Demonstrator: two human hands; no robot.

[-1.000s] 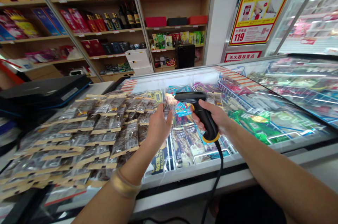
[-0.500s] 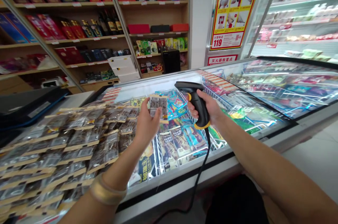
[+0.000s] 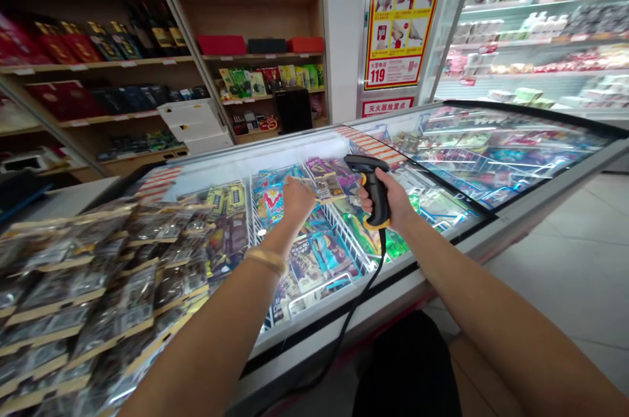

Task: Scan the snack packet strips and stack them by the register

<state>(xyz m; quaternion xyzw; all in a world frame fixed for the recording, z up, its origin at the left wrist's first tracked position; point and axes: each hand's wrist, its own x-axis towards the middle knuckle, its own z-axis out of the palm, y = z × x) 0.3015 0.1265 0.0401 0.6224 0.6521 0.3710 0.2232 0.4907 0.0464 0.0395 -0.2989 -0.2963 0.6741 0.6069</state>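
Observation:
My right hand [image 3: 393, 199] is wrapped round the handle of a black and yellow barcode scanner [image 3: 377, 197], its head pointing left and its cable hanging down. In my left hand [image 3: 298, 202] is a small clear packet [image 3: 329, 187] with a tan edge and a label, gripped by its left end. The packet is just left of the scanner head, apart from it. Many similar packets [image 3: 132, 296] lie in overlapping rows on the freezer's glass to the left.
Under the glass of the chest freezer [image 3: 295, 153] are wire baskets of colourful packaged goods. Behind it stand wooden shelves [image 3: 255, 56] of boxes and bottles. A lit refrigerated display [image 3: 540, 43] is at the far right; the scanner cable [image 3: 351, 315] crosses the freezer's front edge.
The view has swung right. My left hand has turned and moved towards the scanner, bringing the packet near its head. My right hand still holds the scanner.

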